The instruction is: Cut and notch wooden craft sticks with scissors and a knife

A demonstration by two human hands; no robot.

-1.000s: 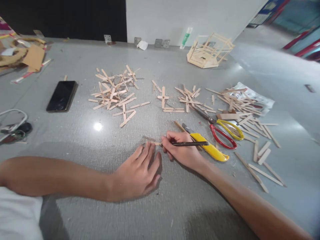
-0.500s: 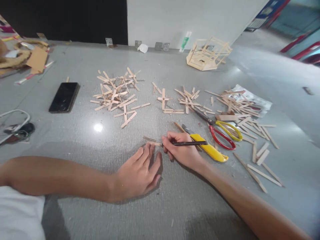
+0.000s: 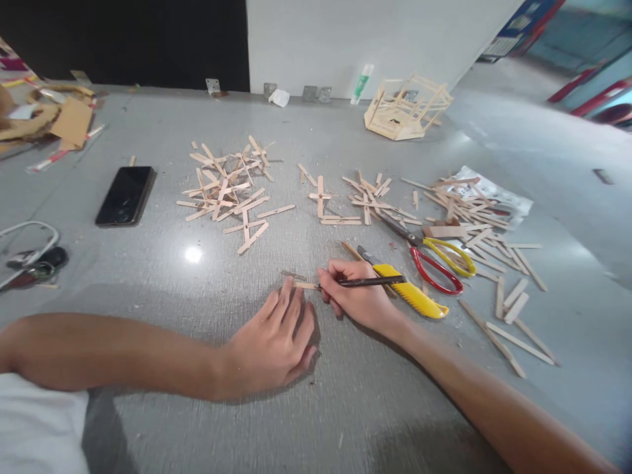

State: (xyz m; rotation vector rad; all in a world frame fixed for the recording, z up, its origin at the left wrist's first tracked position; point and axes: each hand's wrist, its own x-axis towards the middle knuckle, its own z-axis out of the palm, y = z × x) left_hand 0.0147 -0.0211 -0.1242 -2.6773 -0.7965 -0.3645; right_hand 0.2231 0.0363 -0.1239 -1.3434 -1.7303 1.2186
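Note:
A dark pen-like tool [image 3: 372,281] is pinched in my right hand [image 3: 356,293], its tip pointing left at a small wooden stick piece [image 3: 307,286]. My left hand [image 3: 276,342] lies on the grey table with its fingers spread, fingertips touching the left end of that piece. A thin dark strip [image 3: 292,274] lies just beyond those fingertips. Close behind my right hand are a yellow cutter [image 3: 412,293] and scissors [image 3: 442,263] with one red and one yellow handle.
Piles of wooden sticks lie at the left [image 3: 224,184], middle [image 3: 370,197] and right [image 3: 469,207]. A phone [image 3: 126,195] is at the left. A wooden stick frame [image 3: 407,112] stands near the wall, beside a green-and-white tube [image 3: 362,84]. Cables [image 3: 37,257] lie far left.
The fingers of my left hand have shifted slightly on the small stick piece, showing more of it. My right hand keeps its pinch on the dark tool. The view has moved slightly.

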